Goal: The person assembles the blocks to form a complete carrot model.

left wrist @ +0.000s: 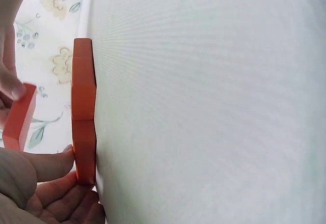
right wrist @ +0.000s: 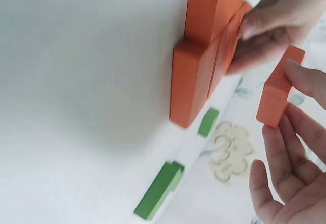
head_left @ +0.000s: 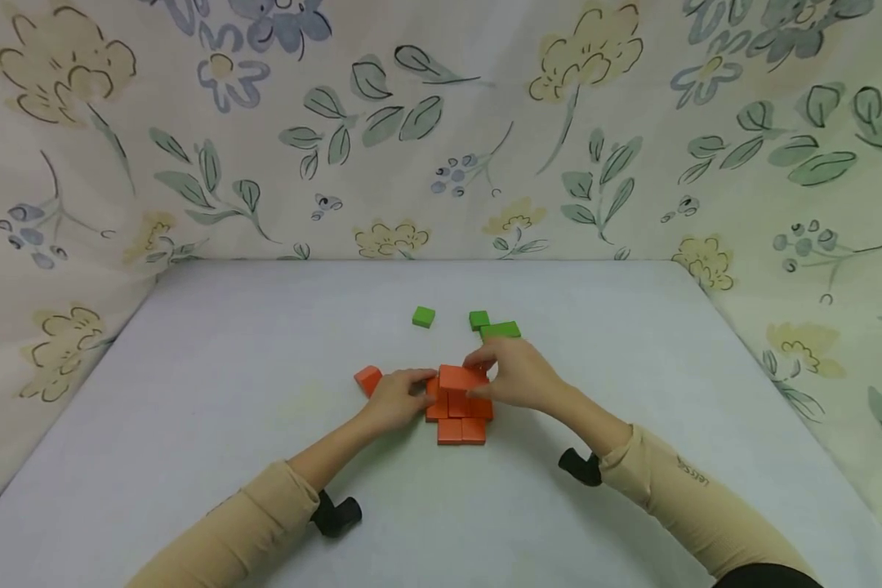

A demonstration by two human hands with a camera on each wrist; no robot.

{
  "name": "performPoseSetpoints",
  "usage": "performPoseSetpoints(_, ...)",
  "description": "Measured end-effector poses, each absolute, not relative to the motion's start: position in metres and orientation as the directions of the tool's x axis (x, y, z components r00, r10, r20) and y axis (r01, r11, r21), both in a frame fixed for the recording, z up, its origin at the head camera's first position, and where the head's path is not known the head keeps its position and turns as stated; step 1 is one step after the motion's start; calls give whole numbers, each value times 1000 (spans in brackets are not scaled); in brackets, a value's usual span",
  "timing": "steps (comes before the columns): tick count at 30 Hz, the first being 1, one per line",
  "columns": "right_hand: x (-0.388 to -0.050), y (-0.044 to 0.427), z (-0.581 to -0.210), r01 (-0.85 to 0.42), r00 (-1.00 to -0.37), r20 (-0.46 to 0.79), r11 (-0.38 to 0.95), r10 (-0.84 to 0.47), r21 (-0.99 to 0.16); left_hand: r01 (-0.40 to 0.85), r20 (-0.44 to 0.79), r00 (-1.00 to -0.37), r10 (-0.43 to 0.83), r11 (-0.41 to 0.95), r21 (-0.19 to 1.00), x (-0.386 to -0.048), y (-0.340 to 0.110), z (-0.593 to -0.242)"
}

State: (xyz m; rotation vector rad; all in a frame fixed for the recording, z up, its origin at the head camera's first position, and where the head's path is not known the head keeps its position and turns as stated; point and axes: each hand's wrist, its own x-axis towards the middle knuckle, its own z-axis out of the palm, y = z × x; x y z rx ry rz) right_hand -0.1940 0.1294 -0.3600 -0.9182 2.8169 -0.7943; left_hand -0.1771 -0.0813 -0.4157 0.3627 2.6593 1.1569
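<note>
My right hand (head_left: 518, 377) pinches an orange block (head_left: 459, 376) between thumb and fingers. In the right wrist view this block (right wrist: 275, 94) is raised above a flat cluster of orange blocks (head_left: 461, 431), which lie side by side on the white table. At the cluster's left side, my left hand (head_left: 395, 400) holds an end block (left wrist: 85, 152), its thumb on one side and fingers at the other. A separate orange block (head_left: 368, 379) lies tilted just beyond the left hand, partly hidden by it.
Beyond the cluster lie a small green block (head_left: 423, 317), a second small green block (head_left: 478, 319) and a longer green block (head_left: 501, 330) touching it. The white table (head_left: 265, 327) ends at a floral curtain (head_left: 441, 196). Black wrist devices (head_left: 336, 516) hang under both forearms.
</note>
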Motion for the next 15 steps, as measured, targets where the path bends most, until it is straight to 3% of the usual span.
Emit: performPoseSetpoints(15, -148, 120, -385, -695, -672, -13, 637, -740, -332, 104, -120, -950, 290, 651, 752, -176, -81, -415)
